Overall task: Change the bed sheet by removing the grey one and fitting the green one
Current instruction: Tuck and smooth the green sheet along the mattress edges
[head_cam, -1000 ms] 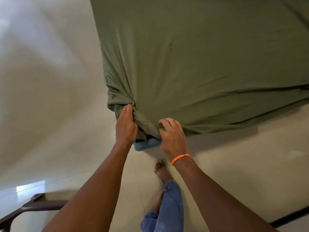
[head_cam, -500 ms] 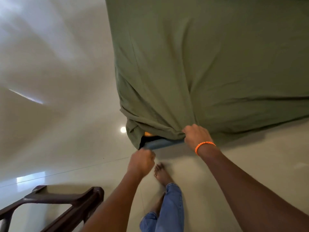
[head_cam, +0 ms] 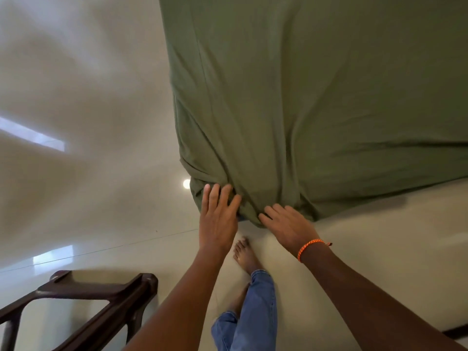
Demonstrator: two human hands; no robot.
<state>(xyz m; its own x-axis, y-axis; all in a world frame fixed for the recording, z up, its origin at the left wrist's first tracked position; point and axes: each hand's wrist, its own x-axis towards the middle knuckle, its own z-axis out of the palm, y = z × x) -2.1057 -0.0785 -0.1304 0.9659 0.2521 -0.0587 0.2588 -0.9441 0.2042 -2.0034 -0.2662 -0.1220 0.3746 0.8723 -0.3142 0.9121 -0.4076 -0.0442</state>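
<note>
The green sheet (head_cam: 316, 102) covers the mattress and is drawn down over its near corner, where the cloth bunches in folds. My left hand (head_cam: 217, 219) lies flat on the left side of that corner, fingers spread and holding nothing. My right hand (head_cam: 286, 226), with an orange band at the wrist, rests with fingers extended on the right side of the corner. A thin sliver of blue (head_cam: 240, 219) shows between my hands under the sheet's hem. No grey sheet is in view.
A dark brown wooden chair frame (head_cam: 96, 302) stands at the lower left on the glossy cream floor (head_cam: 88, 160). My bare foot (head_cam: 244, 254) and blue-jeaned leg (head_cam: 253, 312) are just below the bed corner. A dark strip (head_cam: 455, 334) runs along the floor at the lower right.
Both hands were gripping the sheet's corner and pulling it down over the blue mattress edge. Now they lie open and flat on the covered corner, and the blue edge is almost hidden.
</note>
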